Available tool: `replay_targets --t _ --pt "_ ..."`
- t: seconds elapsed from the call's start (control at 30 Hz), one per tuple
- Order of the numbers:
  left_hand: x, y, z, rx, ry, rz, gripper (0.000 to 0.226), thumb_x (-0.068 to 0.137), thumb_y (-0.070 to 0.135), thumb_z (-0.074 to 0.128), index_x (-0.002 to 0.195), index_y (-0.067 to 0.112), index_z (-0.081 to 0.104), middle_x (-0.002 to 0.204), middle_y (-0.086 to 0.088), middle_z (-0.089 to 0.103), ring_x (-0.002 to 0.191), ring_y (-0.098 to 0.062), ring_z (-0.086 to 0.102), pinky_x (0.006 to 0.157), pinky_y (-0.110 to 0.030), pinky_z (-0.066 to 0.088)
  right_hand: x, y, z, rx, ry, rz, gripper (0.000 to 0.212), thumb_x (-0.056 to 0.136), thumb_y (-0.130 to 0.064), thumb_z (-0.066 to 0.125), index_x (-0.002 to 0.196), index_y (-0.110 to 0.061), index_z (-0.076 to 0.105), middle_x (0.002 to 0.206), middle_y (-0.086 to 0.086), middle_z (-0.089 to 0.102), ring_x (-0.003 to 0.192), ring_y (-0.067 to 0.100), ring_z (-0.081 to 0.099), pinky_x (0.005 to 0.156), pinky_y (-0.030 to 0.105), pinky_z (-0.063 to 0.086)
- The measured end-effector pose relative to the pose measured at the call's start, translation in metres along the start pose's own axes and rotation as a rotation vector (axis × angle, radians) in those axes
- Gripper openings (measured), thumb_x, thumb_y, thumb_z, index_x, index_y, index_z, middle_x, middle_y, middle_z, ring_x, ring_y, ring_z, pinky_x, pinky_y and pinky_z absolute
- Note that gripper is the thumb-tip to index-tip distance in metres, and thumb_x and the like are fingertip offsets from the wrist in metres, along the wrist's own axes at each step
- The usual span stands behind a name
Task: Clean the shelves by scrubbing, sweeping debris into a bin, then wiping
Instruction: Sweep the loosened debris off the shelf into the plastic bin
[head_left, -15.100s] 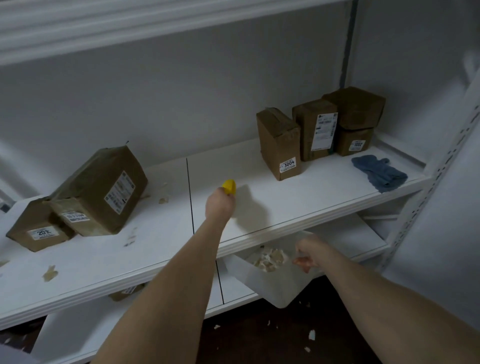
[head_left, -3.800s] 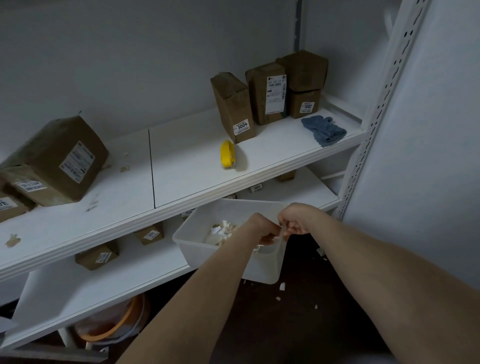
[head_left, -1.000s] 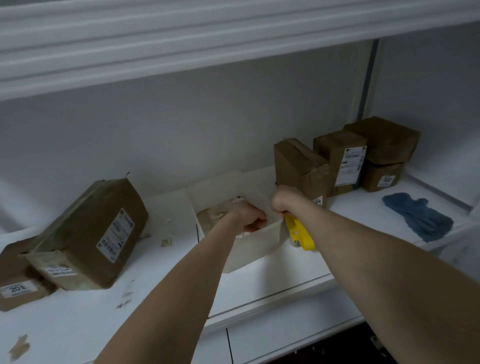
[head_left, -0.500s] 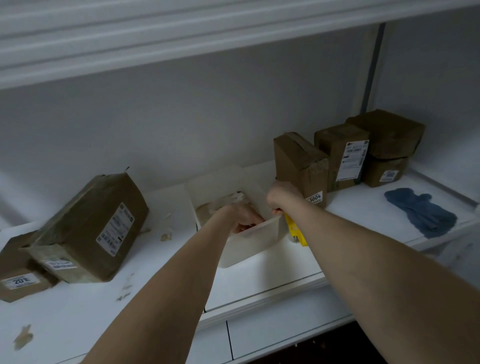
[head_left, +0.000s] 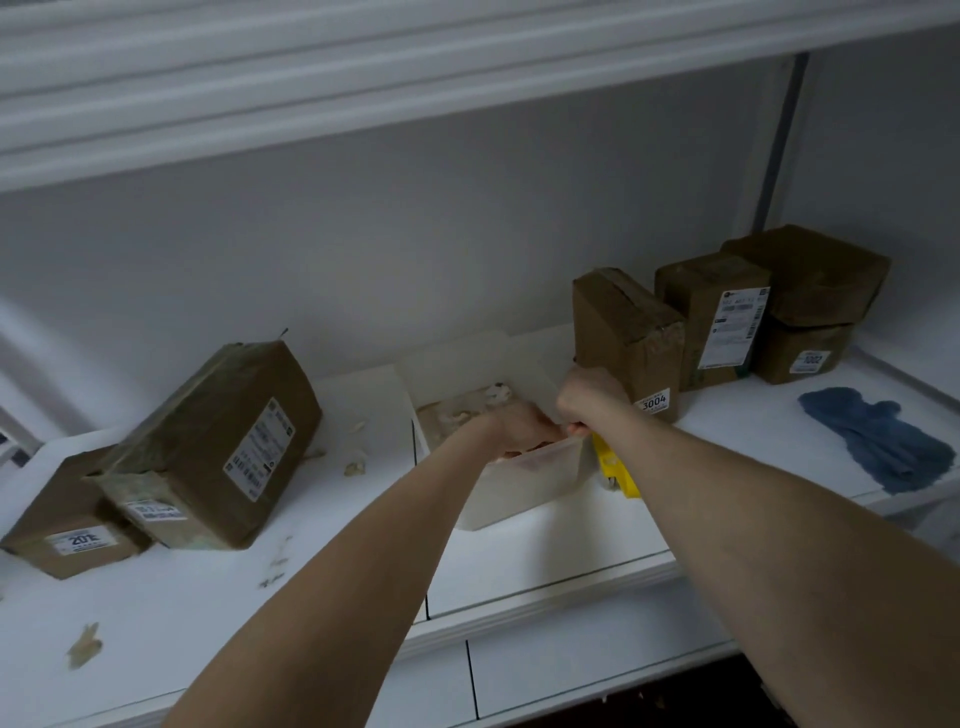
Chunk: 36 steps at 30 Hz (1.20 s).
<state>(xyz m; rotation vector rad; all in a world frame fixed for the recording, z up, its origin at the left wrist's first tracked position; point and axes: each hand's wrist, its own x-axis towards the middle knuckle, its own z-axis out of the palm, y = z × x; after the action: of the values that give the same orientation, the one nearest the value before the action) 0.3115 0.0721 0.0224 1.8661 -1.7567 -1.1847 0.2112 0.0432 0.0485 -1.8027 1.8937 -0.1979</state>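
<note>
A: Why do you grip the bin (head_left: 522, 486) two-handed?
B: Your left hand (head_left: 519, 431) and right hand (head_left: 587, 400) curl fingers over its near rim, likely seating it on the shelf (head_left: 519, 566) near scraps (head_left: 356, 466) left of your fingers.

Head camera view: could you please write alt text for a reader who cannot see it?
The left hand and right hand grip the near rim of a translucent bin of scraps on a white shelf. A yellow scrubber lies right of it, a blue cloth farther right, with brown labelled boxes on both sides and debris flecks to the left.
</note>
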Motion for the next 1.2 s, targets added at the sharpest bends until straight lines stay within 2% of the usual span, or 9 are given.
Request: replay_targets --t 0.1,0.23,0.3,0.4,0.5,0.6,0.87,1.03,1.2 --pt "-0.006 -0.005 -0.012 -0.053 -0.12 -0.008 0.021 0.089 0.01 0.061 0.11 0.006 0.062 0.081 0.002 0.057 0.078 -0.013 0.054 0.074 -0.025 0.049 0.008 0.001 0.002 0.039 -0.034 0.029 0.011 0.081 -0.001 0.062 0.072 -0.007 0.06 0.099 0.01 0.073 0.086 0.023 0.07 0.075 0.033 0.058" --pt "-0.003 -0.012 -0.02 0.083 -0.107 0.005 0.032 0.081 -0.002 0.066 0.113 -0.007 0.063 0.075 0.002 0.059 0.072 -0.008 0.056 0.078 -0.022 0.05 0.011 -0.001 0.0 0.087 -0.033 0.028 0.013 0.086 -0.002 0.056 0.077 -0.005 0.063 0.052 0.005 0.065 0.06 0.016 0.066 0.059 0.03 0.058" --pt "-0.004 -0.01 -0.016 0.085 -0.08 0.011 0.031 0.081 -0.004 0.065 0.111 -0.004 0.065 0.075 0.002 0.059 0.068 -0.006 0.053 0.071 -0.017 0.048 0.004 -0.001 -0.002 -0.002 -0.006 -0.01 0.015 0.083 -0.002 0.058 0.094 -0.006 0.069 0.069 0.005 0.069 0.075 0.017 0.067 0.054 0.023 0.05" --pt "-0.007 -0.004 -0.006 0.098 -0.019 0.014 0.025 0.08 -0.003 0.063 0.105 0.002 0.065 0.082 -0.004 0.061 0.067 -0.009 0.053 0.064 -0.018 0.047 0.004 0.0 0.002 -0.096 0.07 -0.015 0.037 0.083 -0.004 0.058 0.119 -0.008 0.064 0.123 0.009 0.063 0.115 0.024 0.06 0.081 0.028 0.049" --pt "-0.007 0.003 0.005 0.177 0.063 0.07 0.045 0.071 0.017 0.064 0.111 -0.005 0.062 0.1 -0.017 0.066 0.088 -0.026 0.062 0.078 -0.032 0.05 0.005 -0.002 0.007 -0.144 0.155 -0.003 0.041 0.091 -0.01 0.051 0.132 -0.01 0.053 0.138 0.011 0.05 0.125 0.027 0.051 0.093 0.032 0.046" --pt "-0.01 0.006 0.01 0.259 0.124 0.069 0.04 0.084 0.014 0.064 0.12 -0.001 0.058 0.121 -0.018 0.061 0.114 -0.03 0.056 0.095 -0.031 0.044 0.002 -0.011 0.008 -0.16 0.253 -0.035 0.04 0.099 -0.014 0.035 0.138 -0.012 0.042 0.141 0.014 0.038 0.125 0.029 0.049 0.09 0.034 0.045" --pt "-0.037 -0.011 -0.022 0.183 0.408 0.027 0.021 0.083 0.02 0.065 0.098 0.006 0.071 0.1 -0.014 0.071 0.095 -0.025 0.063 0.072 -0.026 0.044 -0.009 -0.034 0.026 -0.152 0.214 -0.258 0.038 0.095 -0.022 0.043 0.131 -0.013 0.048 0.134 0.014 0.042 0.125 0.032 0.04 0.099 0.04 0.039" --pt "-0.05 -0.018 -0.032 0.153 0.683 -0.084 0.029 0.092 0.012 0.044 0.116 0.013 0.061 0.114 -0.013 0.064 0.106 -0.031 0.06 0.087 -0.036 0.051 -0.021 -0.029 0.03 -0.043 0.351 -0.317 0.037 0.094 -0.014 0.044 0.131 -0.013 0.047 0.133 0.015 0.041 0.123 0.033 0.038 0.096 0.039 0.04" --pt "-0.043 -0.004 -0.003 0.387 0.523 -0.085 0.036 0.088 0.035 0.05 0.118 0.022 0.063 0.122 -0.007 0.062 0.111 -0.028 0.057 0.093 -0.036 0.048 -0.015 0.019 0.011 0.055 0.458 -0.14 0.036 0.098 -0.013 0.038 0.132 -0.009 0.044 0.137 0.017 0.04 0.127 0.034 0.038 0.094 0.04 0.042"
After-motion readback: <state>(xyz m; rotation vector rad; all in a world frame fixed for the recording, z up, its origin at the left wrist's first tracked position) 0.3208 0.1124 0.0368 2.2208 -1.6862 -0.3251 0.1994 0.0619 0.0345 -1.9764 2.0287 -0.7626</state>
